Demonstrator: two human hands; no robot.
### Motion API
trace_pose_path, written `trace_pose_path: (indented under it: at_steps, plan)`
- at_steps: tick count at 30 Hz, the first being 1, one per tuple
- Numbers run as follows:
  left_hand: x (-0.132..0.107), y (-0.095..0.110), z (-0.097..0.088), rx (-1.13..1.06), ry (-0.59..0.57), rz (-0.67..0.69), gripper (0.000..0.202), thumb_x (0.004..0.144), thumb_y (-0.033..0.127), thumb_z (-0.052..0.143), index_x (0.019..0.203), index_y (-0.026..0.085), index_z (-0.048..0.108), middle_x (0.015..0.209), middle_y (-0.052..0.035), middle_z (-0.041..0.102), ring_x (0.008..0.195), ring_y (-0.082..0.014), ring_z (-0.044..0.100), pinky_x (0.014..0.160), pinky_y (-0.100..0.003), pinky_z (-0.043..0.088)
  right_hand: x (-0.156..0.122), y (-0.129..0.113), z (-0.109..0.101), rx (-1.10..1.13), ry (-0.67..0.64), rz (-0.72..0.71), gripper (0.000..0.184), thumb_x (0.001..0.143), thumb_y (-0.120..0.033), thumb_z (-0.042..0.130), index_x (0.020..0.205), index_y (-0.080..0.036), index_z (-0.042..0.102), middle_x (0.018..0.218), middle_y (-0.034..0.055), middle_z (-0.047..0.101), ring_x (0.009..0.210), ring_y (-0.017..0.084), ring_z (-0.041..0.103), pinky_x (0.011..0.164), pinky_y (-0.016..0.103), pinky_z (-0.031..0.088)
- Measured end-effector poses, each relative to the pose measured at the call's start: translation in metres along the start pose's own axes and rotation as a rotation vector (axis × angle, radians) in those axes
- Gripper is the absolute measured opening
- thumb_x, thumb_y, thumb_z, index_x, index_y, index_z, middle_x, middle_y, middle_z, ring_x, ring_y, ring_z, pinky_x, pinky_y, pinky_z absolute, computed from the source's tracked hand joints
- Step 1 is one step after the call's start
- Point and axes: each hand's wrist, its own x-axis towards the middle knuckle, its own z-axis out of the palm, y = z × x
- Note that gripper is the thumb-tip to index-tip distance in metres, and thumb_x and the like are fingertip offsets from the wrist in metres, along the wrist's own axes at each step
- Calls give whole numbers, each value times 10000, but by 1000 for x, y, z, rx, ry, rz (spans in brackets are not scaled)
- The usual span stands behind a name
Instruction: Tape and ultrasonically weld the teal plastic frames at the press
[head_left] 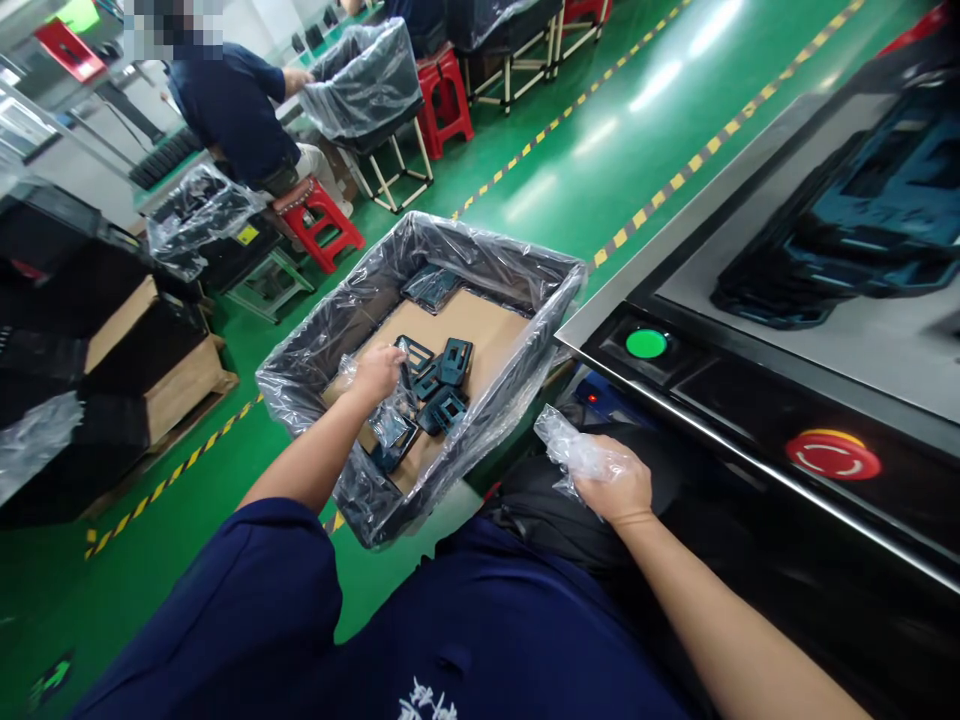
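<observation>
My left hand (377, 374) reaches into a black bin (315, 365) lined with clear plastic, its fingers closed on a clear plastic bag (394, 418). Whether a part sits inside that bag I cannot tell. Beside it, several dark teal plastic housings (454, 362) lie loose on a cardboard sheet (495, 325) in the bin. A wrapped dark part (431, 288) rests in the bin's far corner. Over my lap, my right hand (621, 482) is closed around a crumpled clear plastic bag (574, 450).
To the right stands a machine with a green button (646, 344), a red emergency stop (832, 454) and a metal-edged top. A seated co-worker (236, 115) is at the upper left on a red stool (319, 222). Stacked black crates (67, 290) stand at the left.
</observation>
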Motion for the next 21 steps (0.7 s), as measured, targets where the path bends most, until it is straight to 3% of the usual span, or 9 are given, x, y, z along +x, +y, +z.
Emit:
trace_pose_path:
  at_steps: [7, 12, 15, 21]
  plan:
    - [-2, 6, -2, -23, 62, 5, 250, 930, 313, 472, 914, 176, 680, 976, -85, 688, 970, -207, 609, 908, -308, 464, 0, 1, 0, 19, -23, -8, 249, 731, -306, 547, 917, -222, 689, 860, 58, 719, 822, 250, 681, 802, 345, 517]
    - [-3, 10, 3, -114, 294, -7, 260, 928, 355, 470, 805, 188, 625, 850, -69, 660, 868, -197, 604, 834, -305, 464, -1, 2, 2, 3, 8, -23, 240, 741, -311, 543, 912, -218, 684, 843, 52, 715, 789, 224, 674, 779, 318, 505]
    - [-1, 10, 4, -157, 280, 68, 229, 904, 348, 496, 754, 204, 593, 808, -62, 650, 827, -201, 600, 803, -311, 462, -1, 3, 4, -12, 47, -65, 251, 751, -317, 531, 902, -192, 687, 837, 63, 714, 760, 220, 668, 754, 309, 498]
    - [3, 6, -3, -143, 332, 4, 163, 865, 310, 525, 746, 204, 557, 804, -72, 632, 817, -217, 594, 780, -327, 451, -3, 4, 5, -25, 36, -60, 241, 769, -338, 529, 894, -201, 683, 832, 59, 714, 758, 215, 662, 766, 306, 489]
